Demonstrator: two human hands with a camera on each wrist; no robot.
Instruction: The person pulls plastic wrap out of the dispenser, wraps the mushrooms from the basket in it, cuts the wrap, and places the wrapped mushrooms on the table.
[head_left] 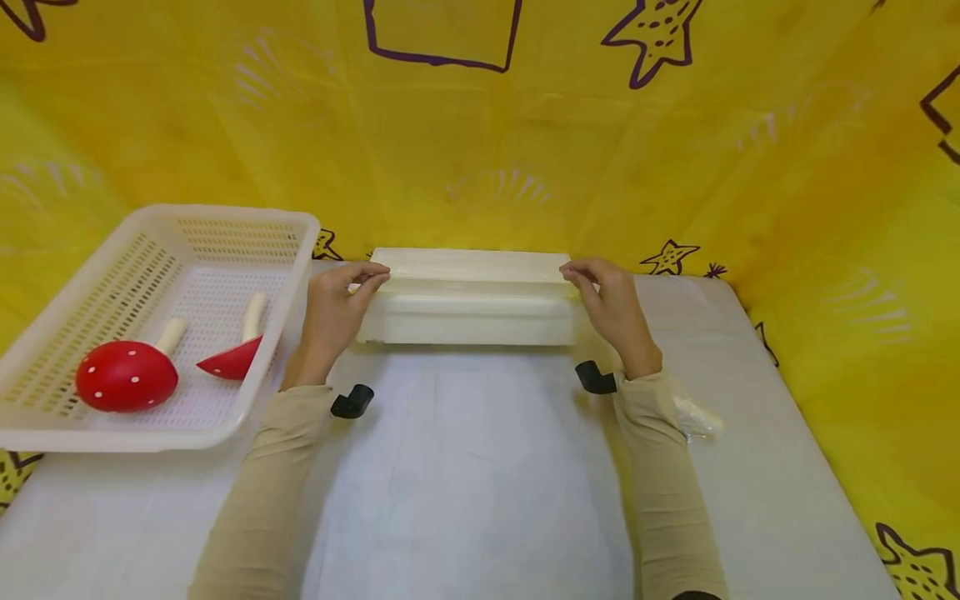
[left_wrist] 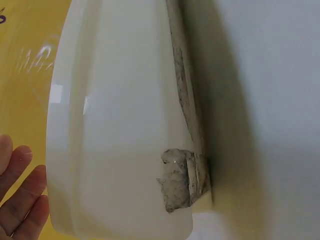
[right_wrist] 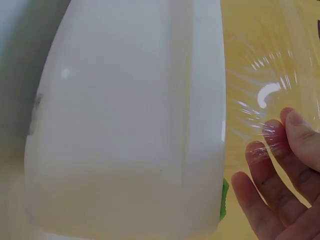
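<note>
A long white cling film dispenser (head_left: 472, 323) lies crosswise at the back of the table. Clear cling film (right_wrist: 267, 95) shows wrinkled and shiny behind it in the right wrist view. My left hand (head_left: 330, 312) pinches the film between thumb and fingers at the dispenser's left end. At the right end, my right hand (head_left: 617, 308) does the same, its thumb against the fingertips on the film's edge. A grey, worn patch of tape (left_wrist: 176, 181) sticks to the dispenser's side near its left end. A bit of green (right_wrist: 223, 199) peeks out behind the right end.
On the left stands a white plastic basket (head_left: 135, 440) holding two red mushroom shapes (head_left: 127, 375) with white dots and pale stems. A small film-wrapped pale item (head_left: 697, 418) lies beside my right sleeve. A yellow patterned sheet (head_left: 465, 125) hangs right behind the dispenser.
</note>
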